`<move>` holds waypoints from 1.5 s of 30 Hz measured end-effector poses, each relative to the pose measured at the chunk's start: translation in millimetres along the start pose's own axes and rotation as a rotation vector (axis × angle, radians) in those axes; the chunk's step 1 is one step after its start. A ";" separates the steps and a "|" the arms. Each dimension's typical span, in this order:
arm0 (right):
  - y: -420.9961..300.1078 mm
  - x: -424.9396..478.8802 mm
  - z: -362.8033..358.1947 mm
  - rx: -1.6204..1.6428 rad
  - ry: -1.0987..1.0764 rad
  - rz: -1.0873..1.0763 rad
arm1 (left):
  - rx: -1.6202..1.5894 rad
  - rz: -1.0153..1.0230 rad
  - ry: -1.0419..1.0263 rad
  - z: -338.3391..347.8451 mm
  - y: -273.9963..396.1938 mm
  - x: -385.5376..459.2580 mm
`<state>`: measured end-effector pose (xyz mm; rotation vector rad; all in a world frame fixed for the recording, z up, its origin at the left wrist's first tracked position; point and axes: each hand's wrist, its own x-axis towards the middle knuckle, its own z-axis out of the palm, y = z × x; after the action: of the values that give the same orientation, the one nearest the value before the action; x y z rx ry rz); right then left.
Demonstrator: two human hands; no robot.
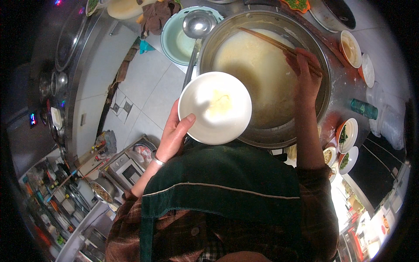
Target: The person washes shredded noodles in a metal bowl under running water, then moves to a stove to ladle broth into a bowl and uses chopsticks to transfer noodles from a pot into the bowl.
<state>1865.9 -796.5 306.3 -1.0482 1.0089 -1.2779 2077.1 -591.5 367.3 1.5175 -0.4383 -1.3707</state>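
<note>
My left hand point(173, 136) grips a white bowl point(235, 127) by its rim, thumb on the inside. A small pale yellowish portion of food point(218, 102) lies in the bowl. The bowl is held at the near left side of a wide metal pot point(324, 98), covering part of its rim. Cloudy pale liquid point(252, 49) fills the pot. Over the pot's right side my right hand point(307, 73) holds a pair of wooden chopsticks point(262, 36), their tips pointing up and left above the liquid. Steam or glare blurs the liquid's surface.
A steel ladle point(199, 24) rests across a pale green enamel basin point(167, 46) left of the pot. Bowls of greens point(347, 134) and a green cylindrical container point(364, 109) stand at the right. A brown cloth point(157, 18) lies at the far left, above tiled floor point(147, 85).
</note>
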 end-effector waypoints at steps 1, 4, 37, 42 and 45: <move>-3.2 -1.0 -1.0 -0.009 0.003 -0.005 | -0.004 0.002 0.000 -0.2 -0.3 -0.2; -11.7 -4.7 -5.0 0.003 -0.015 -0.035 | 0.013 0.004 -0.009 0.5 1.9 -0.4; 48.3 38.9 74.3 -1.843 -0.949 -0.794 | -0.075 -0.059 0.084 -15.6 -8.9 -11.3; 56.2 44.2 74.7 -1.843 -0.956 -0.766 | -0.063 -0.055 0.079 -14.8 -7.3 -10.4; 56.7 44.3 77.7 -1.854 -0.967 -0.707 | -0.065 -0.060 0.079 -16.1 -8.4 -10.4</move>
<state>1956.4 -837.1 269.3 -3.1557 0.8258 0.2933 2085.6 -572.7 363.5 1.5358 -0.2986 -1.3534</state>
